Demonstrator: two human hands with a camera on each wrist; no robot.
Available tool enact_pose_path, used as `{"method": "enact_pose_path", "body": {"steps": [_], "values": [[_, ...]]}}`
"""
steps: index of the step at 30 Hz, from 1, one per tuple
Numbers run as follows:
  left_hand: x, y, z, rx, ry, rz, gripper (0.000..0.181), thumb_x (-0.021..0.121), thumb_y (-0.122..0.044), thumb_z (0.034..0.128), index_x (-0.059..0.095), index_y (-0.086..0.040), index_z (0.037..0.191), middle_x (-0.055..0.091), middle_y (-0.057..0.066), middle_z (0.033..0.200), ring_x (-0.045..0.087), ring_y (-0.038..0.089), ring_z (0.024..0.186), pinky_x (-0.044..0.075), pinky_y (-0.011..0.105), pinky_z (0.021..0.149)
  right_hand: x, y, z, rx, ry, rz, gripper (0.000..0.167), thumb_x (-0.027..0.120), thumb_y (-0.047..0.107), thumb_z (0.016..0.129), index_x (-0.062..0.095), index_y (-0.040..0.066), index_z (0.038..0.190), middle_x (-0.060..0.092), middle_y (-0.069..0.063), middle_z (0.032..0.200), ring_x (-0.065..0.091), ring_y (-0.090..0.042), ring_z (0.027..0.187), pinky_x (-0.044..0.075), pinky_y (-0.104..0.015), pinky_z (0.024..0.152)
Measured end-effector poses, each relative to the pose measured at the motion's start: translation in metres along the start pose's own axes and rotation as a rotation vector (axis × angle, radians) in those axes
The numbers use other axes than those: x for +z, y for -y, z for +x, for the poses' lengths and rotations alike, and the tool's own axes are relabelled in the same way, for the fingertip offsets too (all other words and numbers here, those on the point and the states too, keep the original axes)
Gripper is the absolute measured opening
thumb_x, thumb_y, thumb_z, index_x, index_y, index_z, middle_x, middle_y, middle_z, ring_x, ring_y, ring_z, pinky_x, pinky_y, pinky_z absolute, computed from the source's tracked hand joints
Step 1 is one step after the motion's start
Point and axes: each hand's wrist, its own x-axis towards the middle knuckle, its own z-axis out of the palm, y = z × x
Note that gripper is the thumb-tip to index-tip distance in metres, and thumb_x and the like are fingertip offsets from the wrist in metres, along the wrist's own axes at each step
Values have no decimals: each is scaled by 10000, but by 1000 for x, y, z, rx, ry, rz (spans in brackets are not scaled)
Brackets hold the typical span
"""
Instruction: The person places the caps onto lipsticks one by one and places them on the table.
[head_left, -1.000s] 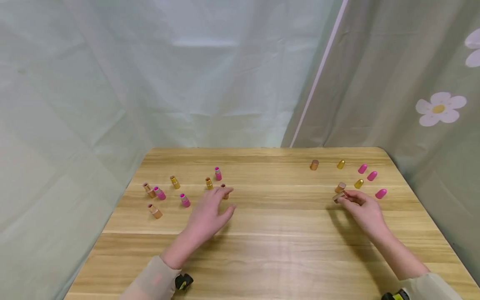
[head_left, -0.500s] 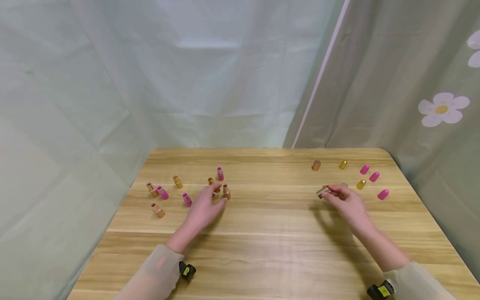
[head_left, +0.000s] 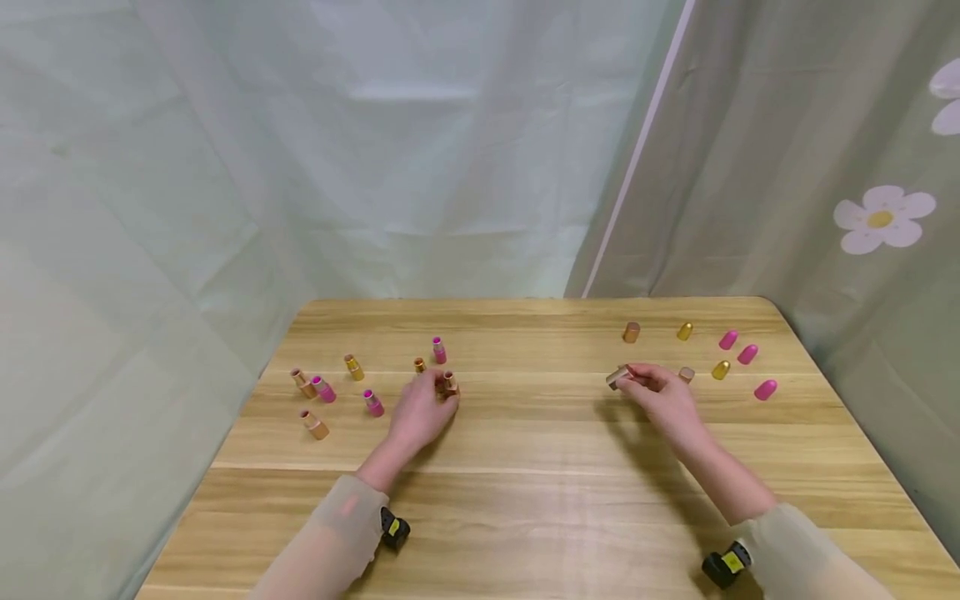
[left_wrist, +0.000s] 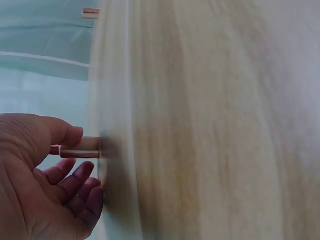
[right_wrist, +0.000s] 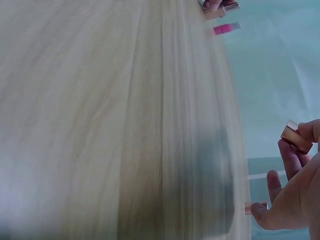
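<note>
At the left of the table, my left hand (head_left: 420,408) grips a rose-gold lipstick tube (head_left: 450,382) that stands upright on the wood. In the left wrist view the thumb lies along this tube (left_wrist: 82,150), with the fingers curled on its other side. My right hand (head_left: 663,404) pinches a rose-gold lipstick cap (head_left: 618,377) between thumb and fingertips, tilted and held above the table. The right wrist view shows that cap (right_wrist: 296,138) from the side. A gold lipstick tube (head_left: 420,364) is partly hidden behind the left hand.
Several uncapped tubes stand at left, among them a pink one (head_left: 373,403), a gold one (head_left: 354,367) and a rose-gold one (head_left: 314,425). Caps stand at right: rose-gold (head_left: 632,332), gold (head_left: 685,332), pink (head_left: 766,389). A curtain (head_left: 450,167) hangs behind the wooden table (head_left: 540,500).
My right hand has carried the rose-gold cap leftward, away from the other caps. My left hand has lowered around the rose-gold tube and now grips it.
</note>
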Motion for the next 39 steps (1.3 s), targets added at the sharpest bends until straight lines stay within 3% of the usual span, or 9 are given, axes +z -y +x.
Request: {"method": "enact_pose_path", "body": {"steps": [7, 17, 25, 30, 35, 39], "values": [[1, -2, 4, -28, -30, -11, 331, 803, -254, 890, 644, -66, 1112, 678, 85, 1043, 639, 291, 1011, 520, 458, 860, 7, 3, 7, 2, -3, 15, 450, 727, 175, 965, 596, -103, 1295, 697, -22, 1054, 606, -1, 905, 504, -141, 806], [-1, -8, 3, -2, -42, 8, 283, 796, -256, 905, 634, -81, 1058, 690, 64, 1004, 638, 280, 969, 517, 448, 829, 13, 5, 11, -17, 0, 33, 414, 726, 157, 963, 609, -98, 1268, 700, -14, 1033, 609, -10, 901, 502, -146, 802], [-8, -29, -1, 135, -28, -15, 266, 755, -228, 927, 648, -116, 1144, 703, 45, 1107, 605, 269, 1043, 471, 433, 930, 7, 8, 11, -7, -23, 77, 415, 702, 158, 985, 590, -109, 1283, 673, 73, 1000, 594, -18, 916, 500, -157, 818], [-10, -44, -3, 221, -52, -31, 263, 755, -233, 934, 700, -164, 1181, 708, -17, 1113, 589, 240, 1093, 430, 454, 997, 8, 12, 11, -6, -50, 170, 368, 698, 134, 988, 581, -83, 1261, 660, 142, 969, 593, -19, 937, 492, -147, 846], [-9, -54, -8, 326, -68, 9, 270, 769, -230, 932, 734, -189, 1197, 690, -31, 1115, 578, 221, 1087, 427, 458, 982, 10, 16, 8, 2, -66, 196, 416, 707, 163, 985, 568, -75, 1295, 672, 124, 1002, 597, -28, 965, 488, -167, 881], [-10, -59, -10, 360, -73, 31, 316, 786, -238, 920, 728, -156, 1219, 691, -18, 1124, 577, 234, 1101, 424, 461, 1000, 10, 19, 6, 16, -76, 200, 450, 719, 196, 979, 567, -66, 1313, 671, 109, 1027, 596, -45, 983, 484, -184, 893]]}}
